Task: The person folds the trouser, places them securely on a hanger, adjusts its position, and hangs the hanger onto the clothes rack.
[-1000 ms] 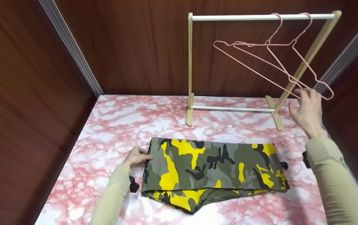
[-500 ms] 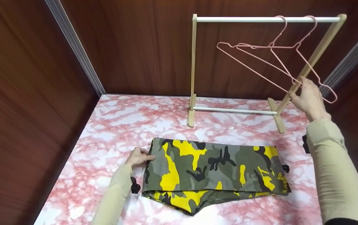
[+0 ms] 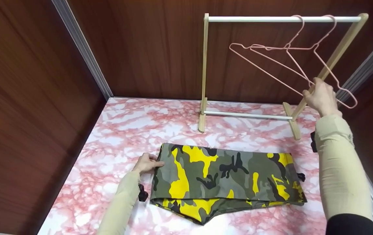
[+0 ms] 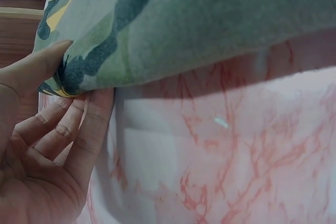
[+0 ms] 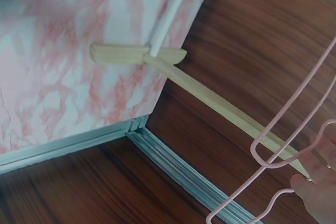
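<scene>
Folded camouflage trousers (image 3: pixel 219 176) in grey, green, black and yellow lie flat on the table, a pointed flap showing along their near edge. My left hand (image 3: pixel 146 163) pinches their left edge. In the left wrist view the thumb (image 4: pixel 39 66) lies on top of the fabric and the fingers are underneath. My right hand (image 3: pixel 321 98) holds the lower right part of a pink wire hanger (image 3: pixel 264 70) on the rack. In the right wrist view only part of this hand (image 5: pixel 320 187) shows, at the right edge, with the wire running between thumb and fingers.
A second pink hanger (image 3: pixel 330 70) hangs to the right on the white rail (image 3: pixel 251 19). The rack has wooden posts (image 3: pixel 205 65) and feet on the pink marbled table (image 3: pixel 134 120). Brown wood-grain panels (image 3: pixel 154 49) enclose the back and sides.
My right hand has moved up to the hanger's lower corner, and its thumb and fingers have closed on the wire. The left hand stays at the trousers' edge. The head view has shifted slightly.
</scene>
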`<state>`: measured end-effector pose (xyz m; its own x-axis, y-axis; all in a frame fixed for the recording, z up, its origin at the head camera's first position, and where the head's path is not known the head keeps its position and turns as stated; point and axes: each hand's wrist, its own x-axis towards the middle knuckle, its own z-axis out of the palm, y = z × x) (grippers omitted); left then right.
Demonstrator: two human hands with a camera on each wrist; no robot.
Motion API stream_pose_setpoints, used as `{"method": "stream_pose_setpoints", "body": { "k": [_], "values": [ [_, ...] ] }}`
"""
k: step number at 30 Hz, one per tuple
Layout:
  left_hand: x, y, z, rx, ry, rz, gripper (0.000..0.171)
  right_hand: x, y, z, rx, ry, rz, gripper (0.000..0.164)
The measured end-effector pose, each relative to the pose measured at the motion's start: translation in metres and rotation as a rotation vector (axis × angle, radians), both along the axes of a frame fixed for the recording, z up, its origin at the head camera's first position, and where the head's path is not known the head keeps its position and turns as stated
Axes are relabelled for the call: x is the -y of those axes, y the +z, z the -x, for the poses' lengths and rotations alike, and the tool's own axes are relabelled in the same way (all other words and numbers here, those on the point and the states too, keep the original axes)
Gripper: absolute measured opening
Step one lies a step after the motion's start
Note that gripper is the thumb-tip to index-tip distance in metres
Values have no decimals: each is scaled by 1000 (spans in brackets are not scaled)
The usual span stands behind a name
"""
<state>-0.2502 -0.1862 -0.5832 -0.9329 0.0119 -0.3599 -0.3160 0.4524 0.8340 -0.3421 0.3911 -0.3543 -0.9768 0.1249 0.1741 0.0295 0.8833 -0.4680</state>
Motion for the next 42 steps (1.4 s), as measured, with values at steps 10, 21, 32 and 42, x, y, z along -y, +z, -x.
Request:
{"method": "stream_pose_setpoints", "body": {
  "k": [10,21,32,42],
  "values": [
    [0,1,-2,-2,10,4,31,4,-2,1,6,-34,-6,49],
    [-2,-1,-1,-31,-11,27,29,12,1,1,-55,-100,51,47],
    [0,-2,-1,-38,-11,28,30,15,2,-1,-170,-138,172,34],
    [0,-1,-1,-43,-5,2,32,16,16,-7,-240,-140,196,35]
  ]
}}
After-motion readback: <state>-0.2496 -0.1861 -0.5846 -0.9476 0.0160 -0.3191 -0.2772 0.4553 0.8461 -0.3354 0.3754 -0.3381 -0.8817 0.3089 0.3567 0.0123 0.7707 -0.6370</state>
